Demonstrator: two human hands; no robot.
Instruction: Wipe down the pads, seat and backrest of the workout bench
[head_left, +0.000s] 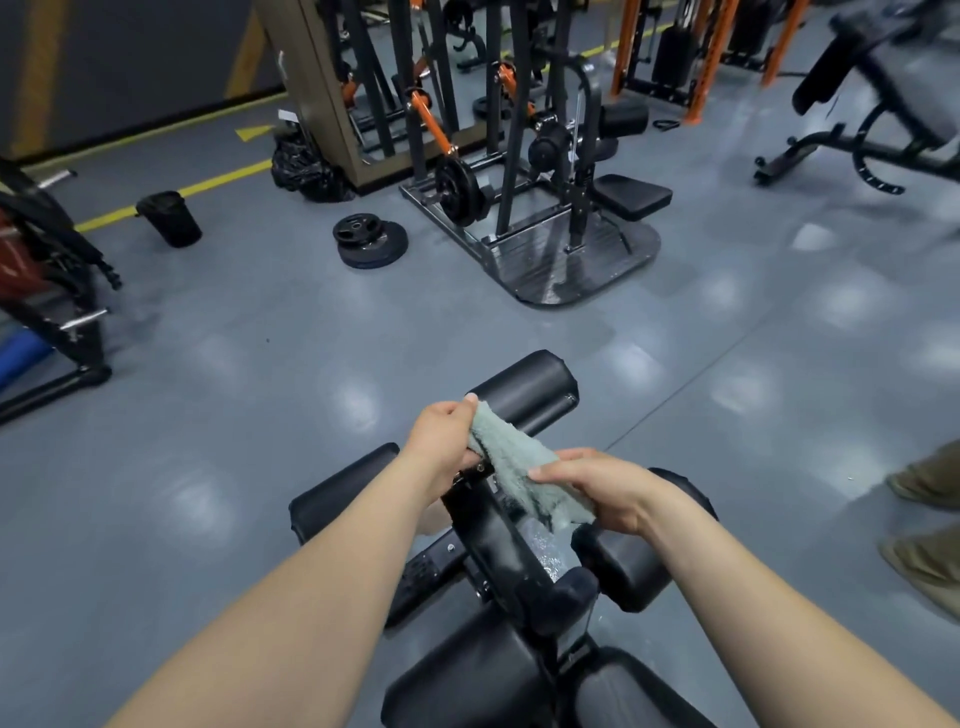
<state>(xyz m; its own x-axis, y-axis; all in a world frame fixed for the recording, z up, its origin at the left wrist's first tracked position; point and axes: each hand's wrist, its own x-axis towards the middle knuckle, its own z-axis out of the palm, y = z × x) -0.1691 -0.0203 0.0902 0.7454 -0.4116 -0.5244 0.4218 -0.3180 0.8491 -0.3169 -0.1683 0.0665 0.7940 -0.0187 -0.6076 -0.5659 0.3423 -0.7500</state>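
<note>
Holding one towel in both hands, you have it stretched slantwise over the middle of the bench. Nearest you, at the bottom edge, two broad black cushions sit side by side, smooth and faintly glossy like vinyl. Your right hand is curled over the towel's lower end. Your left hand pinches its upper end, thumb on top. The towel is grey-green, thick and loopy like terry, bunched into a loose band. You cannot tell whether it touches the frame beneath it. Under its lower end lies a piece of clear plastic, crinkly and shiny.

Four roller pads show around your hands: one low on the right, one on the left, one behind your right wrist, one beyond your left hand. All are black, padded cylinders with rounded ends.

Off to the right, two tan shoes, blurred, stand on the glossy grey floor. Farther out, one stack of round black weight plates lies flat. One black bucket stands near a yellow line, and one black-and-orange steel rack rises behind.
</note>
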